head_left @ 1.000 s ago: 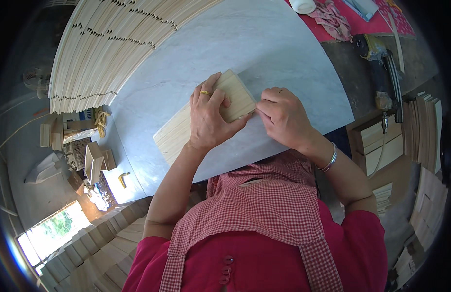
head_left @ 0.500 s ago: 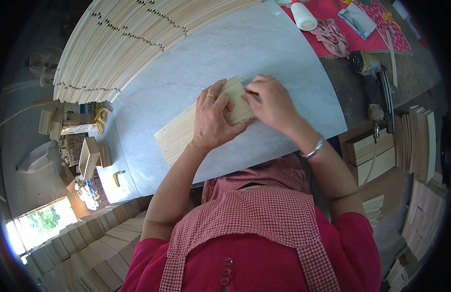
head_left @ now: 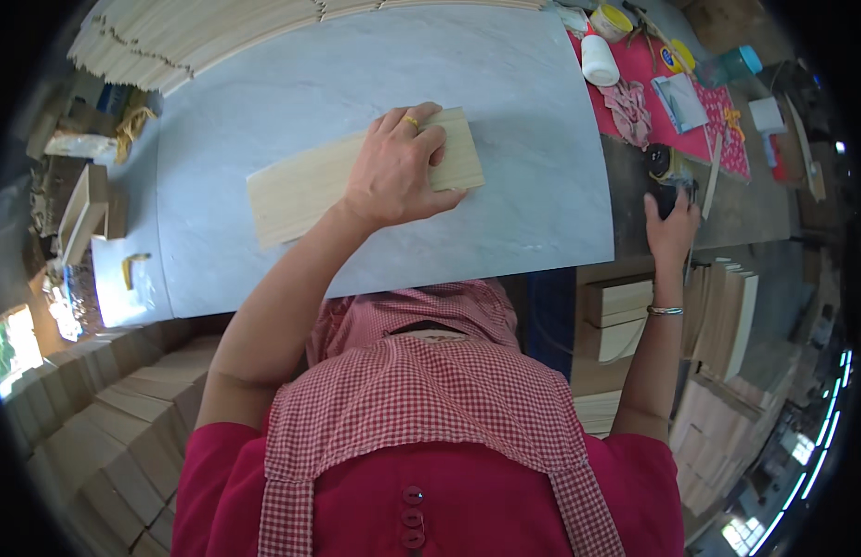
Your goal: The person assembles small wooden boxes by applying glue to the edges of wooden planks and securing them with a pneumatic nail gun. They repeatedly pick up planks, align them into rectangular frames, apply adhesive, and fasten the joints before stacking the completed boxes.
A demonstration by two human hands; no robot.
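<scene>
My left hand [head_left: 393,172] is clamped across a pale wooden piece [head_left: 300,190], thumb on its near edge and fingers over the far one. The piece looks like thin slats laid together and lies flat on the grey marbled tabletop [head_left: 505,74]. Out to the right, my right hand [head_left: 673,227] is closed round the dark handle of a nail gun [head_left: 670,167], which lies on the darker bench beside the tabletop. Part of the tool is hidden behind the fingers.
Long rows of stacked slats [head_left: 170,37] line the far left. A red cloth [head_left: 639,74] at the far right bears a white bottle [head_left: 599,61] and a crumpled rag [head_left: 627,113]. Wooden boxes [head_left: 85,209] stand at the left; stacked boards [head_left: 723,316] are on the right.
My right hand has left the right end of the wooden piece and reached right to the nail gun. The left hand has stayed on the piece. The view has shifted to the right.
</scene>
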